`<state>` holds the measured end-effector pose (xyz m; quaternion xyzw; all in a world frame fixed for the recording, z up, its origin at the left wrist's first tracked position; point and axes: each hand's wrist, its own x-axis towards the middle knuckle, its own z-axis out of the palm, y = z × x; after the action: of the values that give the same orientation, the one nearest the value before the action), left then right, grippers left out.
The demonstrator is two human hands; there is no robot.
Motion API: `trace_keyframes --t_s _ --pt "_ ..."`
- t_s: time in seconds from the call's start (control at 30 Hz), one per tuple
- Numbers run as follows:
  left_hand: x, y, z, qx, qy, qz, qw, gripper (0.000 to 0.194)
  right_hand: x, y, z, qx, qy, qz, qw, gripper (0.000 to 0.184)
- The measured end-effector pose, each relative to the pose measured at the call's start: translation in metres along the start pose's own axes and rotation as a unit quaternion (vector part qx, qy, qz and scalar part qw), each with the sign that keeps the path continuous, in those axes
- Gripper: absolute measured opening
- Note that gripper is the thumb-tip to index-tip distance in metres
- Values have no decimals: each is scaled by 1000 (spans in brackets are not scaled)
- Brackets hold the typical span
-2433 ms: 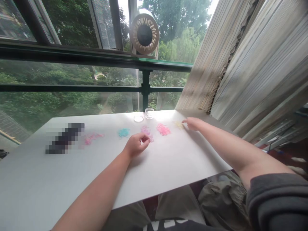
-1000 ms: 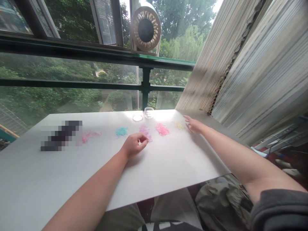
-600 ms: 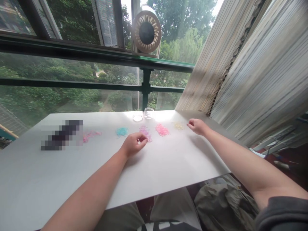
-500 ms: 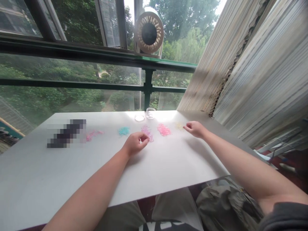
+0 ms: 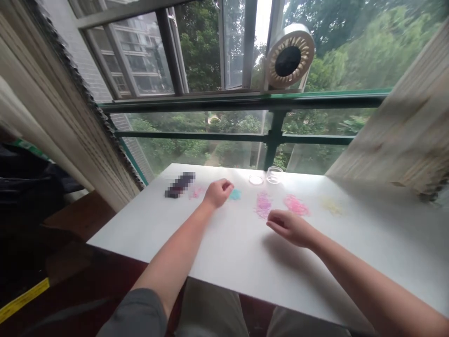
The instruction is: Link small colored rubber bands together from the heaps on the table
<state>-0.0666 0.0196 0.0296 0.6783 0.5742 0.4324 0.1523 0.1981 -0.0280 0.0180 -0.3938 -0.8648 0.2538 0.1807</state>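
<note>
My left hand [image 5: 218, 193] is over the table with thumb and fingers pinched together, just left of a teal pile [image 5: 235, 194] of small thin pieces. Anything in that pinch is too small to make out. Fingers curled and thumb drawn in, my right hand [image 5: 288, 226] hangs at the near edge of a purple pile [image 5: 263, 205]; whatever it may hold is hidden. A bright pink pile [image 5: 295, 205] lies beyond my right hand, with a pale yellow pile [image 5: 332, 206] farther right. Left of my left hand there is a looser pink pile [image 5: 196, 193].
At the back of the white table [image 5: 168, 224] stand a clear round container [image 5: 274, 175] and a clear flat lid [image 5: 256, 179]. A blurred-out dark object [image 5: 180, 184] lies at the left. Behind is a railing [image 5: 196, 136] with a round fan [image 5: 289, 58] above it.
The view has swung to the left. My left hand has gone from the purple pile to beside the teal one. My right hand has moved left from the yellow pile to the purple pile.
</note>
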Motion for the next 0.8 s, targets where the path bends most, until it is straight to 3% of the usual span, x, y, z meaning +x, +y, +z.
trace_keyframes --t_s 0.13,0.2,0.27,0.37,0.47,0.63,0.8 --pt "57 -11 -54 47 40 -38 997 36 -2 7 14 61 34 -11 998 21" --pt "81 -12 -71 79 5 -42 996 35 -6 11 20 82 59 -9 995 20" --pt "92 -14 -79 129 -68 -47 988 29 -10 13 23 98 71 -9 993 20" --pt "89 -23 -77 217 -189 -62 956 16 -16 14 22 108 73 -10 991 21" --pt "74 -33 -71 288 -264 -65 918 21 -18 15 19 108 69 -3 992 22" --pt "59 -42 -64 363 -312 -50 877 27 -19 15 16 117 83 3 990 23" --pt "58 -45 -57 396 -328 -47 856 23 -20 14 15 123 79 -3 989 21"
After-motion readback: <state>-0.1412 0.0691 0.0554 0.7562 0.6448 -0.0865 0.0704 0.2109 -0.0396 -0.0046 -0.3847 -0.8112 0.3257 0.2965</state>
